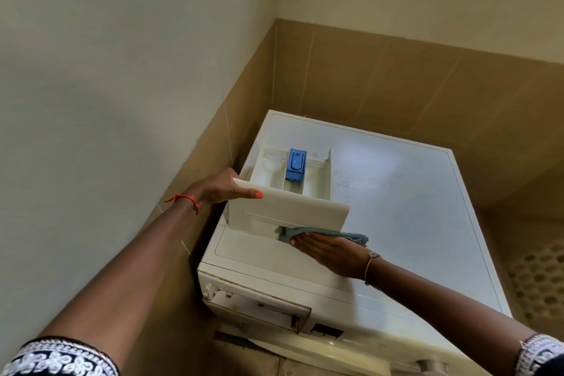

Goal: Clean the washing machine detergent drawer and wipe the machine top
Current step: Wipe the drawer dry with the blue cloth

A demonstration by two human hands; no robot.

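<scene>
White plastic detergent drawer (290,207) rests, pulled out, on the washing machine top (396,207) near its left edge. The left hand (219,189) grips the corner of the drawer's front panel. The right hand (329,250), fingers flat, presses a blue cloth (348,235) into the handle recess. A hard push could tip the drawer off the left edge if the grip slips.

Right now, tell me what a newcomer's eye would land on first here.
The white drawer stands out first: taken out, it sits on the left side of the washing machine top, with a bright blue insert in its middle. The left hand grips its front panel while the right hand presses a blue-grey cloth into the panel's handle recess. Below, the empty slot gapes in the machine's front.
</scene>
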